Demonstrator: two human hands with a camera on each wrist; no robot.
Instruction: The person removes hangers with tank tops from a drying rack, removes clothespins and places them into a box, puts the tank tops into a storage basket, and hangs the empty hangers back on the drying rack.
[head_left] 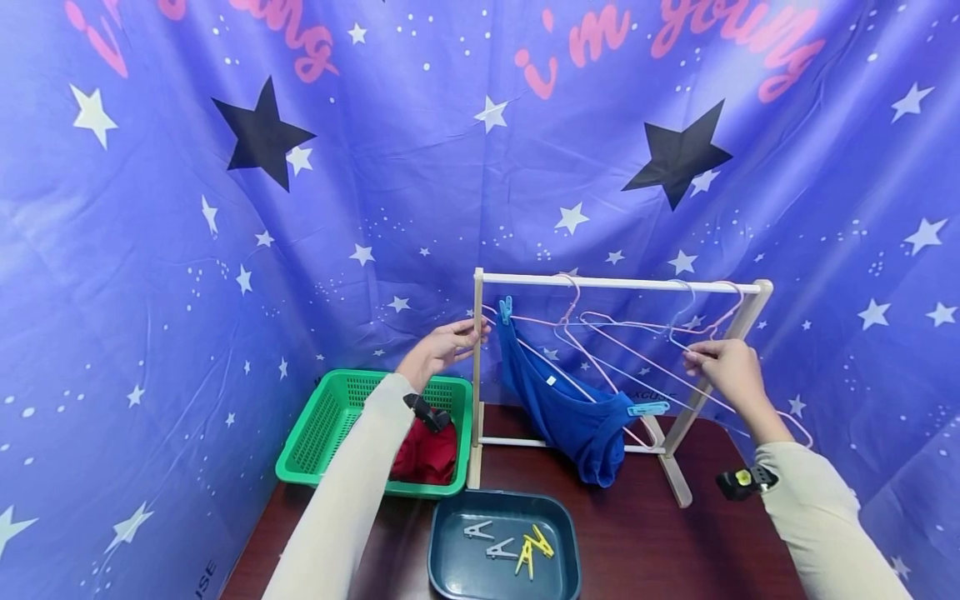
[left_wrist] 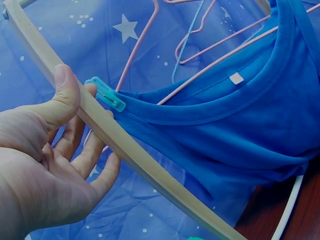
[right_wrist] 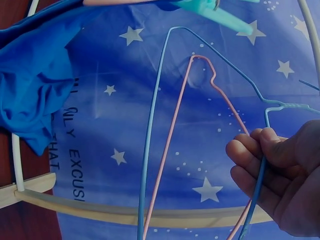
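My left hand (head_left: 441, 347) is at the left wooden post of a small clothes rack (left_wrist: 135, 157), its thumb against the post and its fingers behind it. Just past those fingers, a light-blue clothespin (left_wrist: 106, 93) clips a blue garment (head_left: 558, 408) to a pink hanger (left_wrist: 220, 62). A second blue clothespin (head_left: 648, 409) sits at the garment's lower right end, and the hanger slopes down that way. On the right, my right hand (head_left: 727, 372) pinches a light-blue wire hanger (right_wrist: 146, 145) between thumb and fingers. Another pink hanger (right_wrist: 170, 125) hangs behind it.
Left of the rack stands a green basket (head_left: 300, 477) with red cloth (head_left: 431, 454) inside. In front, a dark tray (head_left: 442, 575) contains grey clothespins (head_left: 501, 548) and yellow clothespins (head_left: 527, 557). The rack stands on a dark red-brown table (head_left: 637, 542) against a purple star-patterned curtain (head_left: 420, 167).
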